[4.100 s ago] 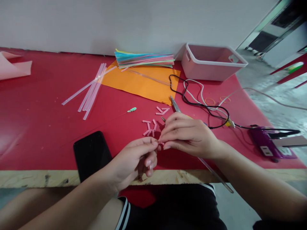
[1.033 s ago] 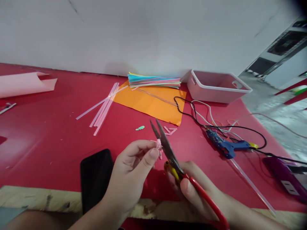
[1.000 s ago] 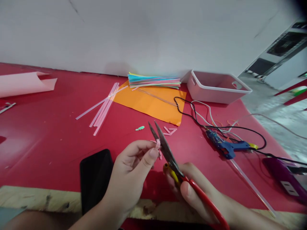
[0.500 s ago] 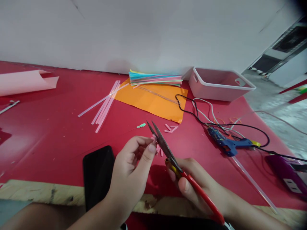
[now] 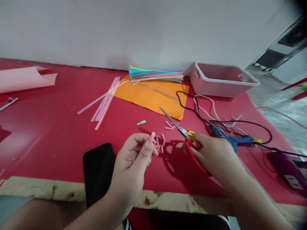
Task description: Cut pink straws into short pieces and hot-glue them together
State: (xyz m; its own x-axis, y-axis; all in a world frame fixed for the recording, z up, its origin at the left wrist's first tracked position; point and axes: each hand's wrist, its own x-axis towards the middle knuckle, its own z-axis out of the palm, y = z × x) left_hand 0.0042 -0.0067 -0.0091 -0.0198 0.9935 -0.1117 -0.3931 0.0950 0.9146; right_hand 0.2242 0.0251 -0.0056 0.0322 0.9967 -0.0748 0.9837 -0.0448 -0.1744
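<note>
Between thumb and forefinger, my left hand point(image 5: 134, 163) pinches a short piece of pink straw point(image 5: 153, 136). My right hand point(image 5: 214, 151) grips scissors point(image 5: 183, 131) with red and yellow handles; their blades look closed and point up and left, apart from the straw piece. Several cut pink pieces point(image 5: 163, 139) lie on the red table just beyond my left fingertips, and a few more pieces point(image 5: 169, 125) lie farther back, near the blades. A small green item point(image 5: 141, 122) with a thin line rests beyond my left hand.
Pink straws point(image 5: 105, 103) lie left of an orange sheet point(image 5: 153, 99), with a colourful bundle of sticks point(image 5: 155, 75) behind. A pink basket point(image 5: 223, 80) stands back right. The blue glue gun point(image 5: 236, 140), cables and purple box point(image 5: 286, 172) are right; a black phone point(image 5: 99, 172) is left.
My right hand has drawn the scissors right, away from the straw piece, turning palm down, and the blades have closed. My left hand stays nearly in place, still pinching.
</note>
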